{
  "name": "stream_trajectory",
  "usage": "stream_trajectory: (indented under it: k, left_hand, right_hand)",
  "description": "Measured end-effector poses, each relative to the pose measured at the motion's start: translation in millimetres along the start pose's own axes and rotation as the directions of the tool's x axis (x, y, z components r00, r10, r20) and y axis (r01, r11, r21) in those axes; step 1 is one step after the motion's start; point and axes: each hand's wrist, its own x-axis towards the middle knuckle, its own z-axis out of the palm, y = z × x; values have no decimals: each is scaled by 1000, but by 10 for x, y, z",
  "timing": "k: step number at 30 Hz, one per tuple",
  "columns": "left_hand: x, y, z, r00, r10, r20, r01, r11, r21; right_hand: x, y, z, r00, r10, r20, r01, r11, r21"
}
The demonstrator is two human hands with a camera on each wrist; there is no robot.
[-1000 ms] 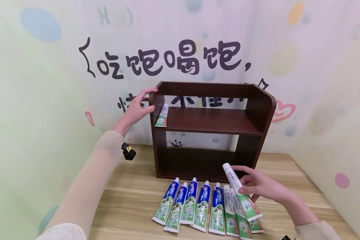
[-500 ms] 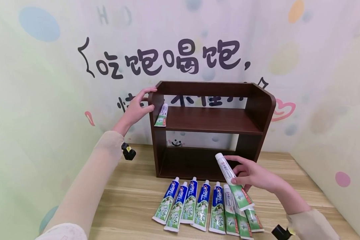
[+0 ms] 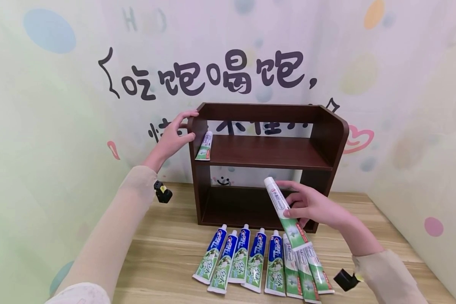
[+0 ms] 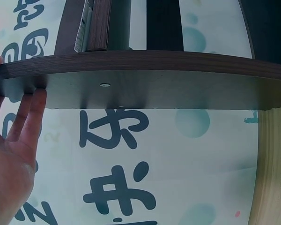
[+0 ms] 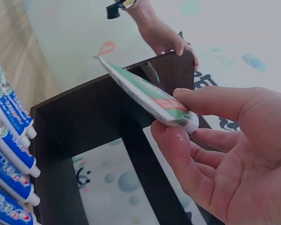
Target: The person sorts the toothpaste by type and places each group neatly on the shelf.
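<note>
A white-and-green toothpaste tube (image 3: 286,213) is pinched between the thumb and fingers of my right hand (image 3: 313,207). It is held tilted, cap up and to the left, in front of the lower opening of a dark brown two-tier shelf (image 3: 266,154). My left hand (image 3: 172,137) grips the shelf's left side panel (image 4: 145,89), thumb on one side and fingers on the outer face. Another white-and-green tube (image 3: 204,146) leans upright in the left corner of the upper tier.
Several blue-and-green toothpaste tubes (image 3: 254,259) lie in a row on the wooden table (image 3: 156,253) before the shelf. Several white-and-green tubes (image 3: 308,274) overlap at the row's right end. A printed wall (image 3: 228,33) stands close behind the shelf.
My right hand has lifted the white-and-green toothpaste tube off the others, moving it up and to the left toward the shelf. My left hand stays on the side panel.
</note>
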Motion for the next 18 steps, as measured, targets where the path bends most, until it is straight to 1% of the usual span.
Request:
stream_trajectory:
  k: [6,10,13,18]
  left_hand:
    - [16,-36,5,1000,-3,-1,3,1000,-8]
    - [75,-168,6,1000,1,-8,-1,1000,-12]
    - [128,-286,11,1000,2,-18,-2,1000,-6]
    - [150,-353,14,1000,10,-22,-10,1000,2]
  right_hand:
    - [107,-151,-40,1000,-14,-16,14,1000,-3]
    - [181,-255,-52,999,-35,-40,35,999,-2]
    - [237,-331,-59,996,-41,-75,41,999,-3]
    - [336,-422,-79,991,-51,-126,51,999,-1]
